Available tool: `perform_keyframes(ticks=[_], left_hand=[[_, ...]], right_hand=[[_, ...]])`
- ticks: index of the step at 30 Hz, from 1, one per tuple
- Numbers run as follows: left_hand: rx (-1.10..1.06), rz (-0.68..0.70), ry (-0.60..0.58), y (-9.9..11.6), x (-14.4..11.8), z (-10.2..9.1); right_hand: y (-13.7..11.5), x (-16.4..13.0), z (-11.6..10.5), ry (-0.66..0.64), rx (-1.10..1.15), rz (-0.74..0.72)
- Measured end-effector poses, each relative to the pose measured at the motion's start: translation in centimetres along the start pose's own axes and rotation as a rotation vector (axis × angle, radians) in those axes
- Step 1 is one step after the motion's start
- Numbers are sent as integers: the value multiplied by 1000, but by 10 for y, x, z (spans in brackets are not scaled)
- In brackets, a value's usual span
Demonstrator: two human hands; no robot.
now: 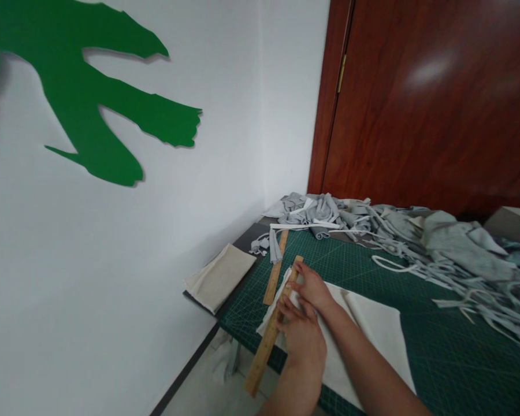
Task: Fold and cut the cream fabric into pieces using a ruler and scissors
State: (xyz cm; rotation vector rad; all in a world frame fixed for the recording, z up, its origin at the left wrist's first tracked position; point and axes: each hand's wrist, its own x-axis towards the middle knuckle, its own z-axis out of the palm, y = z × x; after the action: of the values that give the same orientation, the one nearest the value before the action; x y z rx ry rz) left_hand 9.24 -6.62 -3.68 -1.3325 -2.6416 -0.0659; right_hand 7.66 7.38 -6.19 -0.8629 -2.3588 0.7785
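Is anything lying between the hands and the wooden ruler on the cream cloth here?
Nothing visible does. The left hand and the right hand both rest directly on the wooden ruler, pressing it along the edge of the cream cloth on the green cutting mat. A second ruler lies beyond, apart.
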Motion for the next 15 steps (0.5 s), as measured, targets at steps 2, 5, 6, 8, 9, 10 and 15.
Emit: perform_keyframes(ticks=[2,5,6,8,9,10,15], left_hand=[[-1,25,-17,-2,0,1],[5,59,-26,-4,1,1],[11,67,-19,-5,1,0],[23,75,-6,-6,2,-2],[28,78,-7,-7,2,-4],[32,78,-13,-7,2,-5],[61,109,-21,-6,2,-12]], right_hand=[[-1,0,-1,-1,-10,-2],[-5,-1,-4,-2,-26,-6],[-7,-1,-4,0,-35,-4],[-12,-2,-7,6,-58,7],[-17,-2,-10,12,-71,12],[-22,-3,-14,18,-85,13],[-51,-25,-64,50,-136,-61]])
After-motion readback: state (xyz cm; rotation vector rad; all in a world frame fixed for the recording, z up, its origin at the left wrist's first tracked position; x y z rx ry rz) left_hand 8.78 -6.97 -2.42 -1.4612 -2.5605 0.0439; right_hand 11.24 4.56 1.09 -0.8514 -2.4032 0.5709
